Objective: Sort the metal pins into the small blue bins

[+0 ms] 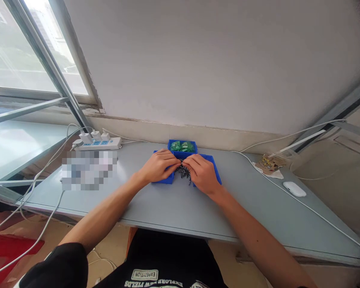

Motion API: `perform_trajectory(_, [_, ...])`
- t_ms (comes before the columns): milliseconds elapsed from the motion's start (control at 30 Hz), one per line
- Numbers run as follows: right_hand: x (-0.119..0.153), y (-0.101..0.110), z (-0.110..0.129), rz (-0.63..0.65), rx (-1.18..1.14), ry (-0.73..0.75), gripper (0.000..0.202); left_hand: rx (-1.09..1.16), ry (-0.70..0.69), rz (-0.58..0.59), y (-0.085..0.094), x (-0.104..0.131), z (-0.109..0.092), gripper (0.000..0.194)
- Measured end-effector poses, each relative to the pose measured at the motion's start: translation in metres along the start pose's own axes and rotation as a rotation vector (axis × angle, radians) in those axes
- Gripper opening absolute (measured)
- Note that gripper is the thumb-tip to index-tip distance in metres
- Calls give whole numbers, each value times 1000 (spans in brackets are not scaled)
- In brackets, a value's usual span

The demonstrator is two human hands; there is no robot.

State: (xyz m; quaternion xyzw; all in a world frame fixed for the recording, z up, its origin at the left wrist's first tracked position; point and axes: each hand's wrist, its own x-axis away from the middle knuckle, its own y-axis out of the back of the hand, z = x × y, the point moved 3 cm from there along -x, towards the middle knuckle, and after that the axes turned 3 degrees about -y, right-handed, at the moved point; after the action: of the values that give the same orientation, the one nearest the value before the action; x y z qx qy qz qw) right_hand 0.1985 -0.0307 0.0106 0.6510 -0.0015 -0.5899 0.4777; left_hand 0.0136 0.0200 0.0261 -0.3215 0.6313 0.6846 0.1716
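The left hand (163, 165) and right hand (201, 173) meet fingertip to fingertip, thumbs and fingers closed in a pinch over the small dark pieces (183, 172); whatever sits between the tips is too small and too covered to make out, so I cannot tell which hand bears it. The pieces lie in a loose heap on the gray table (168, 206), between the left blue bin (164, 181) and the right blue bin (215, 167), with the back blue bin (183, 154) and its green packets (187, 146) just beyond. For work this fine, a light pinch with the very tips should serve best, one hand steadying while the other makes the small movements. Keeping low over the heap is sensible (a dropped piece then lands among its fellows). The wrists are best kept clear of the bin rims, since a nudge there could scatter the heap.
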Motion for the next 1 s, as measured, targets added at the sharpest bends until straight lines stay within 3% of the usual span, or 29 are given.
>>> perform_trajectory(1000, [-1,1,-1,35,-1,-42,30,0,-3,-6,1,-1,0,25])
